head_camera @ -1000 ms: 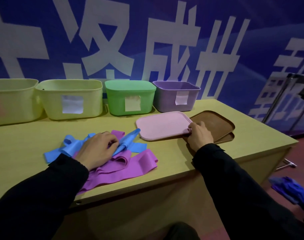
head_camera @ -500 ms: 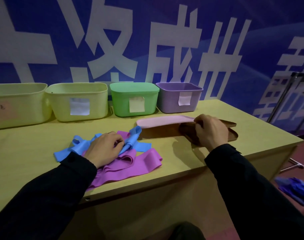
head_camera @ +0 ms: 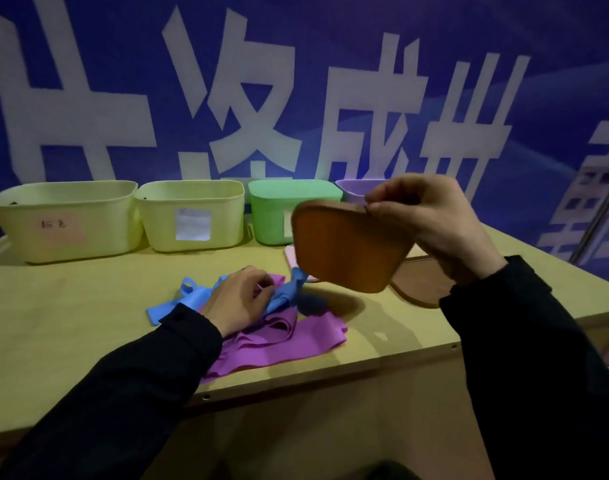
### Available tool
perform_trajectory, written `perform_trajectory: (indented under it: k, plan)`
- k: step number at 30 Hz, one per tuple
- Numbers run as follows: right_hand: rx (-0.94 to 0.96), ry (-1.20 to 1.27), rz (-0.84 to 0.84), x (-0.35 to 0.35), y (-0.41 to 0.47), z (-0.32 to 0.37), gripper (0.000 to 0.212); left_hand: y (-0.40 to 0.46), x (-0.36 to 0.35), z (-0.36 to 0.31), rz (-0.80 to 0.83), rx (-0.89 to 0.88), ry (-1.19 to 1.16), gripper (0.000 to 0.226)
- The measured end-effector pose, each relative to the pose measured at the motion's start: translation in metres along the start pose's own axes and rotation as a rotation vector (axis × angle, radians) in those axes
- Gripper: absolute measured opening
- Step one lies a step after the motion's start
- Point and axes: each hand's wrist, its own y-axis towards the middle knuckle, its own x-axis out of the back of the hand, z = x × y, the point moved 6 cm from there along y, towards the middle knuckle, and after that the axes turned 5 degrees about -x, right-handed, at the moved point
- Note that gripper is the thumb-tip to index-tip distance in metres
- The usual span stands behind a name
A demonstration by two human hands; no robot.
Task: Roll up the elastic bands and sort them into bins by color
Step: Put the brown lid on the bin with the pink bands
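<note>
Right hand (head_camera: 431, 223) pinches a brown lid (head_camera: 348, 247) aloft while left hand (head_camera: 239, 299) grips the blue band (head_camera: 282, 296); swinging toward seven o'clock, the lid may snag the bands.

Staged demo or exhibition booth: plain wooden table (head_camera: 71, 317), labelled sorting bins (head_camera: 192, 216), big printed blue banner (head_camera: 330, 81) behind.

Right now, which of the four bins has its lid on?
The green bin, third from the left; its top is covered flat, while both yellow bins and the purple one stand open.
</note>
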Motion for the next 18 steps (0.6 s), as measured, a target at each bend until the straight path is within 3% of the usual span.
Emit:
perform_trajectory:
  k: [6,12,15,18]
  plan:
    - [-0.002,0.617,-0.083,-0.024,0.017,0.002,0.011,0.008,0.026,0.015,-0.086,0.173,-0.176,0.040]
    - [-0.250,1.316,0.112,-0.086,0.051,-0.006,0.021,-0.007,0.067,0.054,-0.228,0.454,-0.656,0.039]
    - [-0.394,1.478,0.163,-0.132,0.064,-0.007,0.023,-0.027,0.082,0.074,-0.334,0.607,-1.016,0.029]
    - [-0.468,1.479,0.159,-0.179,0.078,-0.007,0.025,-0.044,0.100,0.097,-0.441,0.590,-1.173,0.024]
